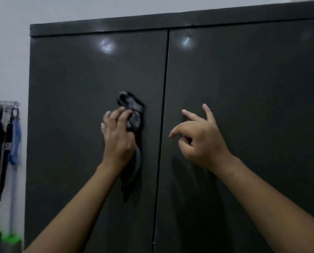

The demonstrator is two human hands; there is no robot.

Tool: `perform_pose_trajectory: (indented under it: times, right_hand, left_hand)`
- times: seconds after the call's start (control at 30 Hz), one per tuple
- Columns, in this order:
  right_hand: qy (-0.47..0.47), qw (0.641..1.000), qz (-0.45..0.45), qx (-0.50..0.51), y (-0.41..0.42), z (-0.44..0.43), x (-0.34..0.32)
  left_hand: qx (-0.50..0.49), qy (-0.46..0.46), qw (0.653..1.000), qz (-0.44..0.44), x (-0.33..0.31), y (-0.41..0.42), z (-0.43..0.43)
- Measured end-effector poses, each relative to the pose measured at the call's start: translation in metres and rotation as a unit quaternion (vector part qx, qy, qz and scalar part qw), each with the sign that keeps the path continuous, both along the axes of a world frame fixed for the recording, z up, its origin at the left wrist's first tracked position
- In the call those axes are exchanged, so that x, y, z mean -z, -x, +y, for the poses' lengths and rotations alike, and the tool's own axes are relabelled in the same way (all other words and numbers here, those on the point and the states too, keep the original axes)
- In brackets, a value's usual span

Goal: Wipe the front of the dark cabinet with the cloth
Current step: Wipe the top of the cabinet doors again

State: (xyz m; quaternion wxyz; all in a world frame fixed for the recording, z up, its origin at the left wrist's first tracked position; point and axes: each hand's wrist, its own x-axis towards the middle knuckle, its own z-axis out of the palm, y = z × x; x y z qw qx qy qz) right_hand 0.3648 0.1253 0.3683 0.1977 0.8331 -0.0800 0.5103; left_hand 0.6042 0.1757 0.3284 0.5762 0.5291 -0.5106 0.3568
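the dark cabinet (243, 88) fills the view, both doors closed, with a pale wall (6, 52) to its left. a rack (4, 103) there holds dark and blue hanging items. the dark cloth (135, 110) is bunched against the left door near the middle seam, tail hanging down. the left hand (117, 141) grips it with curled fingers. the right hand (201, 141) holds nothing, fingers loosely spread before the right door; contact cannot be told.

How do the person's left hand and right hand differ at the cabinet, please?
The left hand grips the cloth against the left door; the right hand holds nothing. The left hand's fingers curl round the cloth; the right hand's fingers are loosely spread. Both are raised before the cabinet at about the same height.
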Motion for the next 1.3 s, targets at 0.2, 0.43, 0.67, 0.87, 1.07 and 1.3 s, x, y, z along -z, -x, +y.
perform_pose_trajectory:
  times: [0.2,0.43,0.67,0.87,1.07,1.3]
  right_hand:
    - [0.09,0.992,0.066,0.064,-0.003,-0.002,0.009]
    - [0.087,0.972,0.146,0.161,-0.024,0.004,0.009]
    - [0.106,0.958,0.144,0.226,-0.044,0.002,0.024]
    - [0.127,0.955,0.134,0.234,-0.044,-0.003,0.037]
    - [0.099,0.965,0.094,0.225,-0.014,-0.004,0.035]
    - [0.038,0.965,-0.013,0.258,0.074,-0.012,0.011]
  left_hand:
    - [-0.101,-0.058,0.978,-0.171,0.062,0.016,-0.011]
    - [-0.212,-0.053,0.976,0.003,0.021,-0.034,0.001]
    - [-0.134,-0.068,0.974,0.17,0.028,-0.054,0.013]
    - [-0.12,-0.06,0.986,0.095,0.112,-0.034,0.013]
    - [-0.06,-0.041,0.997,-0.017,0.097,0.006,-0.002]
    - [-0.019,0.039,0.999,-0.033,-0.013,0.074,-0.038]
